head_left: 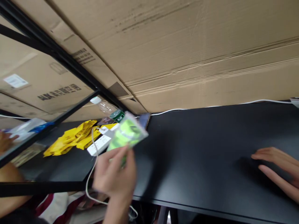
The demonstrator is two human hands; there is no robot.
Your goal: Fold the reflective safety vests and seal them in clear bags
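left fingers (119, 160) grip a green packet (128, 133), right fingers (266, 154) spread empty above a black desk (198, 146).

The black desk (198, 155) offers passage between the right hand (277, 169) and a white power strip (99, 144); a yellow plastic bag (70, 138), plastic bottle (106, 107) and black metal frame (42, 188) crowd the left side.

The left hand (114, 177) is raised and motion-blurred, its fingers (116, 165) curled closed, with the left forearm (116, 213) rising from the bottom edge of the view. The right hand (277, 171) reaches in from the right edge, open and palm down, its fingertips (255, 156) extended and slightly parted.
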